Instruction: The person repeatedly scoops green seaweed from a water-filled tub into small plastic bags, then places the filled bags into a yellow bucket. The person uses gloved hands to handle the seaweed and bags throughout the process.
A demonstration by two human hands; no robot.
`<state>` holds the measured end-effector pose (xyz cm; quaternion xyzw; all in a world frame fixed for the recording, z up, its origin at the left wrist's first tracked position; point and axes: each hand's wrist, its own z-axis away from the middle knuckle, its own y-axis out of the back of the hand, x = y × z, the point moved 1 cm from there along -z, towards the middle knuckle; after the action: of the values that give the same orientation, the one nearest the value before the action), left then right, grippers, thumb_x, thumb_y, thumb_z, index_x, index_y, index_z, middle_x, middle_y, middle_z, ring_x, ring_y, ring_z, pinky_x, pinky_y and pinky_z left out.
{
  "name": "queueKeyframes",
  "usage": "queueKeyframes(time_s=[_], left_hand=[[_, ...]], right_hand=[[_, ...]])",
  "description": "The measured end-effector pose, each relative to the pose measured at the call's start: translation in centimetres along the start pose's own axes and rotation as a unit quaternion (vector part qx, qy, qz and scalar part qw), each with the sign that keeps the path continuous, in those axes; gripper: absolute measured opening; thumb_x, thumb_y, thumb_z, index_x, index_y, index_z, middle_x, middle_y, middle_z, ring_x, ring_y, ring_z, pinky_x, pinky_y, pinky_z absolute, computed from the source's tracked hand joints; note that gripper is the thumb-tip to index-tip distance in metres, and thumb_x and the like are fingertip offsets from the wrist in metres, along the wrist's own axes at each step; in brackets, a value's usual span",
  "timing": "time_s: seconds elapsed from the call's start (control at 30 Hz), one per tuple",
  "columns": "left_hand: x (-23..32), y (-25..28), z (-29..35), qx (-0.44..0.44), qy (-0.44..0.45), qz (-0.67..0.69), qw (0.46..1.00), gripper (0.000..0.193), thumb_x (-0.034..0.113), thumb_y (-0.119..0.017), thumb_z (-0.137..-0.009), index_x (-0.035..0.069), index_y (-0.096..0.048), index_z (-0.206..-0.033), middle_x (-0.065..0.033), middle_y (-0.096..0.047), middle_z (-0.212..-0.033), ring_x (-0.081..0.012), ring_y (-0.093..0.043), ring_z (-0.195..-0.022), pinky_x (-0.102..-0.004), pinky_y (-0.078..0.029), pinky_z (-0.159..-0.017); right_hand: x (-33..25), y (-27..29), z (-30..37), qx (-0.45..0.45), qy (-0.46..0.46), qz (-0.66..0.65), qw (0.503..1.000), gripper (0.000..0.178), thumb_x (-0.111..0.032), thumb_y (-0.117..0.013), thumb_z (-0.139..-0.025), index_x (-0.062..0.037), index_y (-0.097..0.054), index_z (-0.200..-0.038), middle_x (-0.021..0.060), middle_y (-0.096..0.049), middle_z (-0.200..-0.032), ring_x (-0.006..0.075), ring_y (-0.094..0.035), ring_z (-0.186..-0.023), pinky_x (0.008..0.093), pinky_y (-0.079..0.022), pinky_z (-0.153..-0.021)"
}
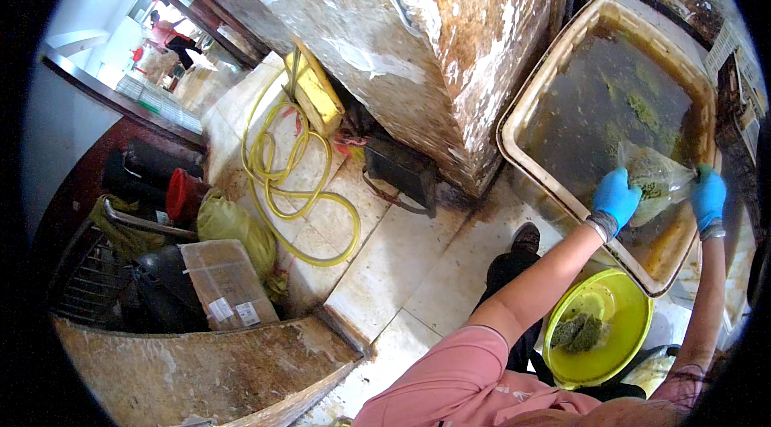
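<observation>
My left hand [617, 196] and my right hand [707, 196], both in blue gloves, are closed on opposite sides of a see-through bag [652, 174]. Green bits show inside it. The bag is tilted over a large off-white tub [554, 59] of dark, murky water with green scum [642, 110] floating on it. I cannot tell whether the bag touches the water. Below my forearms, a yellow-green basin [625, 310] stands on the floor with a grey-green clump [580, 333] in it.
A yellow hose [352, 226] lies coiled on the tiled floor near a yellow container [317, 98] and a black box [397, 174]. At left are a cardboard box [225, 274], a red bucket [185, 194] and a yellow-green sack [233, 222]. Another person [170, 35] is far off.
</observation>
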<state>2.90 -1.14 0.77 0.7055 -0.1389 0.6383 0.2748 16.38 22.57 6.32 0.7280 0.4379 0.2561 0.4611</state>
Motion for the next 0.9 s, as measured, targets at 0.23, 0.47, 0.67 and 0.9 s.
queueKeyframes(time_s=[0.23, 0.47, 0.67, 0.9], left_hand=[[-3.2, -2.5, -0.6, -0.024, 0.105, 0.153, 0.982, 0.023, 0.020, -0.061, -0.077, -0.001, -0.055, -0.080, -0.0129, -0.053, -0.069, -0.0254, -0.058, -0.061, -0.0426, -0.050, -0.053], [-1.5, -0.5, 0.0, -0.145, 0.249, 0.478, 0.830, 0.023, 0.022, -0.051, -0.090, 0.001, -0.058, -0.097, -0.0118, -0.061, -0.097, -0.0265, -0.065, -0.079, -0.0393, -0.061, -0.059], [0.7, -1.4, -0.8, -0.251, 0.283, 0.528, 0.760, 0.036, 0.027, -0.040, -0.094, -0.001, -0.058, -0.107, -0.0169, -0.063, -0.104, -0.0296, -0.064, -0.091, -0.0458, -0.059, -0.071], [0.2, -5.9, 0.8, -0.341, 0.350, 0.573, 0.658, 0.043, 0.031, -0.042, -0.093, 0.002, -0.053, -0.121, -0.0202, -0.060, -0.115, -0.0360, -0.061, -0.101, -0.0530, -0.055, -0.077]], right_hand=[[2.4, -1.0, 0.7, -0.113, -0.113, -0.215, 0.964, 0.016, -0.015, -0.063, -0.083, -0.0017, -0.061, -0.090, 0.0086, -0.062, -0.073, 0.0188, -0.056, -0.058, 0.0318, -0.047, -0.055], [-1.7, 2.7, 5.0, -0.158, -0.380, -0.448, 0.794, 0.040, -0.043, -0.052, -0.093, -0.0068, -0.067, -0.100, 0.0033, -0.062, -0.070, 0.0150, -0.057, -0.061, 0.0314, -0.048, -0.056], [-6.1, 3.0, 8.3, -0.273, -0.364, -0.618, 0.641, 0.030, -0.026, -0.050, -0.096, -0.0094, -0.058, -0.119, 0.0065, -0.066, -0.092, 0.0167, -0.061, -0.075, 0.0290, -0.049, -0.064], [-5.9, 4.4, 14.1, -0.210, -0.404, -0.708, 0.540, 0.035, -0.020, -0.051, -0.091, -0.0025, -0.055, -0.121, 0.0107, -0.066, -0.097, 0.0137, -0.062, -0.071, 0.0231, -0.053, -0.061]])
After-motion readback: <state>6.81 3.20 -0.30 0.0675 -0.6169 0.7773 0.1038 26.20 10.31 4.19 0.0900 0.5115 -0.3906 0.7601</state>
